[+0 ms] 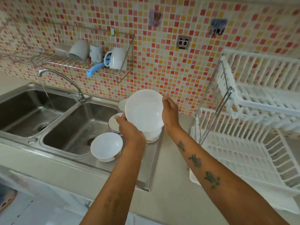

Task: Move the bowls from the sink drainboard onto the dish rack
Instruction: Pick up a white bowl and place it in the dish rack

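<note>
Far left: faucet (60, 78) running a thin stream into the left basin of the double sink (53, 120). Wall rack (65, 59) above holds upturned mugs, presumably draining.

On the drainboard (146, 168), right of the basins: a plain white bowl (106, 146) at the near edge, two blue-rimmed bowls (113, 123) behind it, partly hidden.

Centre: a large white bowl (144, 111) lifted clear and tilted, inside facing the camera (likely to shed water). Left hand (128, 129) closed on its lower left rim; right hand (169, 113) flat against the right rim, fingers loosely curled, steadying. Another bowl (152, 136) sits on the drainboard directly beneath.

Right: white dish rack (253, 127) on the surface, appears empty. Task seems early: one bowl in transit, the rest waiting.
</note>
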Tool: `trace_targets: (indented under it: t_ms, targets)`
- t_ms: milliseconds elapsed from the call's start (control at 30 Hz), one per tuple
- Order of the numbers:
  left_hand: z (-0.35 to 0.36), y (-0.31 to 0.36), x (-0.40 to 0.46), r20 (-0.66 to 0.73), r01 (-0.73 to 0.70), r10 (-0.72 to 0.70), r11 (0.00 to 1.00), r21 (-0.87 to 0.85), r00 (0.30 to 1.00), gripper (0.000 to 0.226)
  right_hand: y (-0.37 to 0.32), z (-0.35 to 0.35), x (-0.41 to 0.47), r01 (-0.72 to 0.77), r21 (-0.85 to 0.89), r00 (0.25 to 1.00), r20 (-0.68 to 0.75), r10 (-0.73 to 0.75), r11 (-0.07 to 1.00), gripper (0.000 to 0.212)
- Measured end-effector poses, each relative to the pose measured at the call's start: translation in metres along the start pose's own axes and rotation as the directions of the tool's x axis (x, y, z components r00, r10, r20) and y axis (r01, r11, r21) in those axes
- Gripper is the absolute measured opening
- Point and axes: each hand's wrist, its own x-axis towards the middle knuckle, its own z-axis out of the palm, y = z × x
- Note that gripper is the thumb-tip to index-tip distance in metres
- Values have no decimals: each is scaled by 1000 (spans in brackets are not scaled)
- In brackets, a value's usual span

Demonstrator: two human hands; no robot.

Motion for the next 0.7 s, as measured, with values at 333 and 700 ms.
trace_targets:
  t_ms: [333,700]
  targets:
    - [132,74,-101,757,213,-400,916,339,516,43,-188,-110,-19,495,19,856,-186,-483,869,30]
    - [230,-33,-161,675,239,-736,647,724,-53,59,-207,-287,-33,442,-26,793,-456,-404,897,24]
